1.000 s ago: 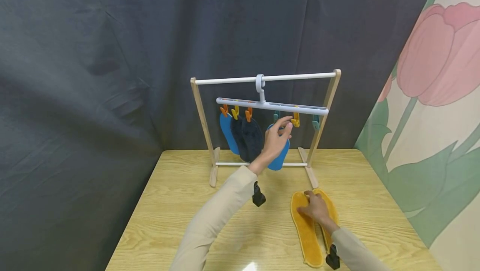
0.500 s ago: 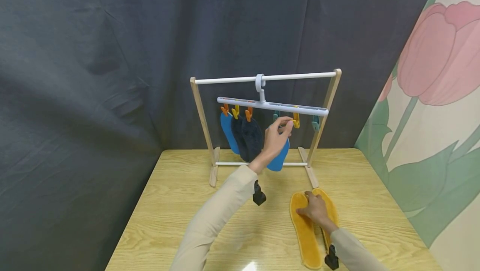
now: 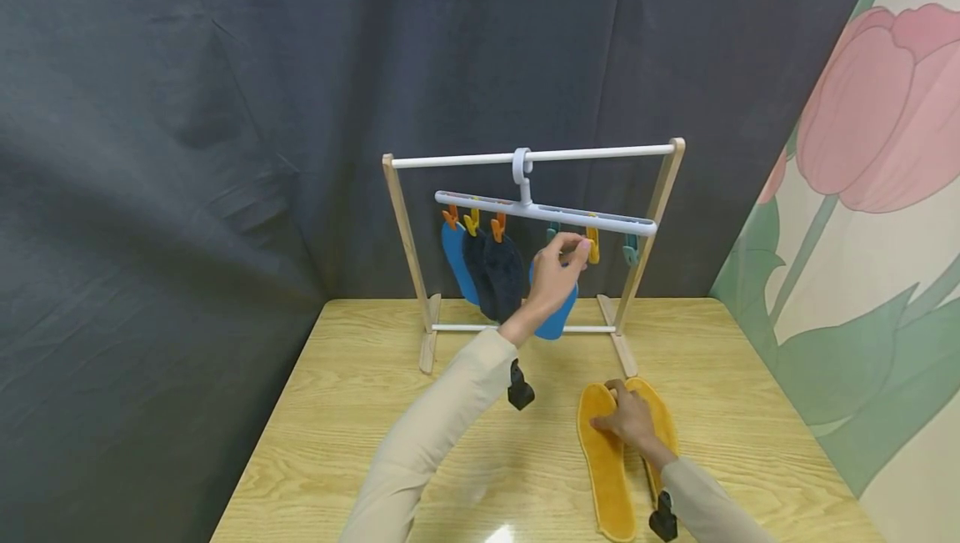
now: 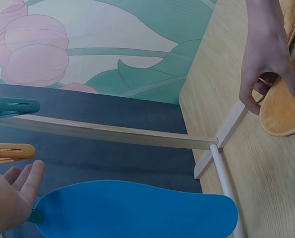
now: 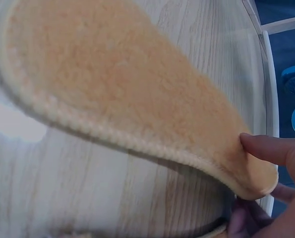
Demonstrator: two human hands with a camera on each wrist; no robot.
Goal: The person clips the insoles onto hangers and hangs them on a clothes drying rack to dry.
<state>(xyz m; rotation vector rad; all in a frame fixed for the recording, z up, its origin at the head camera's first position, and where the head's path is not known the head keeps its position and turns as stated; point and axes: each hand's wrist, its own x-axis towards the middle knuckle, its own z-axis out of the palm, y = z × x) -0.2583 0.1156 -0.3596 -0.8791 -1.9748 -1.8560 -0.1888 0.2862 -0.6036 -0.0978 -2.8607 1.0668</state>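
Observation:
My left hand [image 3: 553, 276] is at the pale hanger bar [image 3: 592, 218], pinching a yellow clothespin [image 3: 593, 246] that hangs from it; in the left wrist view this clothespin [image 4: 16, 151] is partly covered by the hand. Below on the table, my right hand [image 3: 632, 419] grips the far end of a fuzzy yellow insole [image 3: 609, 476], thumb on top and fingers beneath, as the right wrist view of the insole [image 5: 122, 89] shows. Beside it lies a second yellow insole [image 3: 660, 418], partly hidden by the right hand and wrist. A blue insole [image 4: 137, 210] hangs from a teal clothespin just below my left hand.
A wooden rack [image 3: 641, 234] with a white top rod [image 3: 450, 162] carries the hanger. On its left side hang dark insoles [image 3: 504, 272] and another blue insole [image 3: 459, 263] from orange and yellow clothespins. A teal clothespin [image 3: 631, 249] hangs at the right end.
The hanger's left end has risen slightly, and the yellow clothespin at my left hand sits a little lower. My right hand has shifted the gripped insole's near end slightly left.

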